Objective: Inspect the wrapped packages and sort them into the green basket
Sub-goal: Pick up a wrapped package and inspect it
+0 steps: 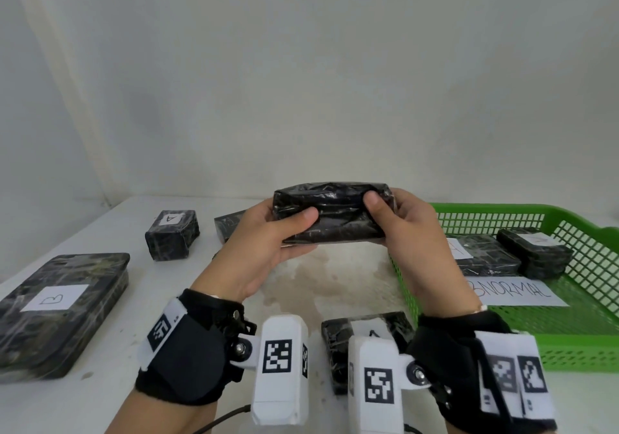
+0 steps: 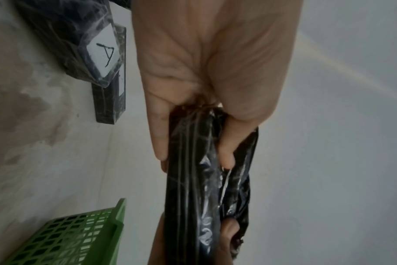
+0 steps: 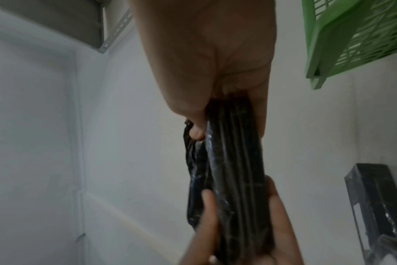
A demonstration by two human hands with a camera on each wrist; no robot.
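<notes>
We see the left hand (image 1: 264,249) and right hand (image 1: 415,232) each gripping one end of a black wrapped package (image 1: 330,214), lifted above the desk (image 1: 318,276), left of the green basket (image 1: 569,340) holding two packages.

Sorting stn: labelled pkgs (image 1: 63,309), green basket (image 1: 569,333) on white table (image 1: 100,400).

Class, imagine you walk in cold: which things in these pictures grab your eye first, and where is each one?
First, the black wrapped package held up in mid-air at the centre, gripped at its ends by the left hand and the right hand. Next, the green basket on the right, holding two packages and a paper sign. Then the large package marked B lying at the table's left.
</notes>
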